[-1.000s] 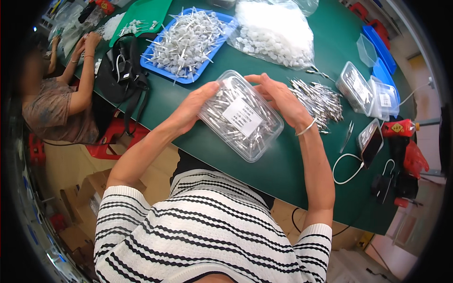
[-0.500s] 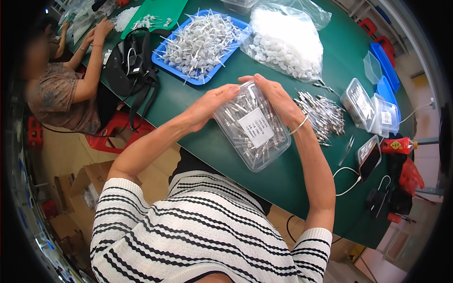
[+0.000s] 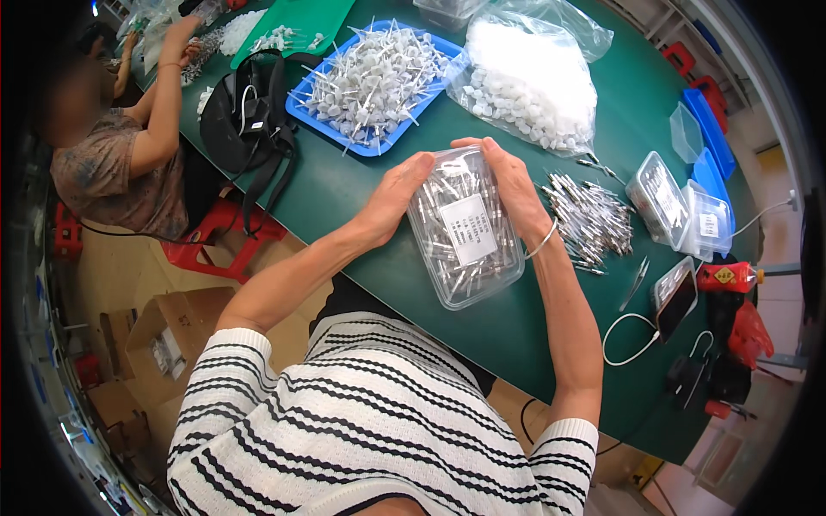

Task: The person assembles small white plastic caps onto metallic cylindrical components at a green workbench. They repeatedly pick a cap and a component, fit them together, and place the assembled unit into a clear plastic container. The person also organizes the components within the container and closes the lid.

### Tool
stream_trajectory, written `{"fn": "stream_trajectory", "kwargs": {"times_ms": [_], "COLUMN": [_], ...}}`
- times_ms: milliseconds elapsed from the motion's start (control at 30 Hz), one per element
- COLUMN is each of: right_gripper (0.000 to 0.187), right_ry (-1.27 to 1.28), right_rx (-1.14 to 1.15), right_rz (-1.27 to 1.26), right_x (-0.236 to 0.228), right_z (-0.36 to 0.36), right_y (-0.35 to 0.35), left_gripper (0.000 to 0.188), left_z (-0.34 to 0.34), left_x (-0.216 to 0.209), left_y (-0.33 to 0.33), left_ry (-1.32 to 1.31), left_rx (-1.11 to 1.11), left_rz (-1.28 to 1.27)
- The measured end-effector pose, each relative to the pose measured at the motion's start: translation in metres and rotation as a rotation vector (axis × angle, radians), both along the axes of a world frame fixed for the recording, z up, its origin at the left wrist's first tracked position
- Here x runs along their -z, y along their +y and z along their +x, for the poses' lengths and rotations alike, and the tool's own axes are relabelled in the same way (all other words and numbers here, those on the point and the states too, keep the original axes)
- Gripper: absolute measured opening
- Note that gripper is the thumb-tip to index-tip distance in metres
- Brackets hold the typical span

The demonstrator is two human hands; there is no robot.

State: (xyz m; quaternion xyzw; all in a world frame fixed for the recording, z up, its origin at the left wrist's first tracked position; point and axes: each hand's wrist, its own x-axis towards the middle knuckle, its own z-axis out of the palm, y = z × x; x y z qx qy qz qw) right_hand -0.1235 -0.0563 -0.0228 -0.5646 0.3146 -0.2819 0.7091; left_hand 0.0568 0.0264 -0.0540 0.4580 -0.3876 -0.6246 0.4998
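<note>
A clear plastic box (image 3: 440,191), closed and filled with thin metallic pieces, is tilted slightly between my hands over the near edge of the table. A white printed label (image 3: 467,230) sits on its top face. My left hand (image 3: 396,196) grips the box's left side, the thumb near the far corner. Along the opposite side, my right hand (image 3: 514,185) is wrapped round the far right corner. The undersides of both hands' grip are hidden by the box. Just right of my right hand lies a loose pile of slim metallic pieces (image 3: 592,219).
A blue tray (image 3: 372,148) heaped with white-capped pieces and a bag of white caps (image 3: 525,82) stand beyond the box. A black bag (image 3: 243,120) lies left. Tweezers (image 3: 635,284), a phone (image 3: 675,301) and labelled boxes (image 3: 658,196) are right. A person (image 3: 129,155) works at the left.
The box has turned slightly, its long sides now nearer upright in view, with both hands still on it. The co-worker's arm at the left has lifted.
</note>
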Motion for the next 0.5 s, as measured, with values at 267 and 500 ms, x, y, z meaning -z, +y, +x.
{"fn": "stream_trajectory", "kwargs": {"times_ms": [267, 500], "right_gripper": [0.054, 0.059], "right_ry": [-0.022, 0.016], "right_rx": [0.030, 0.053], "right_rz": [0.047, 0.043], "right_x": [0.002, 0.000], "right_z": [-0.002, -0.003], "right_y": [0.001, 0.002], "left_gripper": [0.051, 0.040], "left_z": [0.008, 0.013], "left_x": [-0.010, -0.011], "left_y": [0.002, 0.012], "left_ry": [-0.212, -0.213], "left_rx": [-0.003, -0.111], "left_rz": [-0.202, -0.270]}}
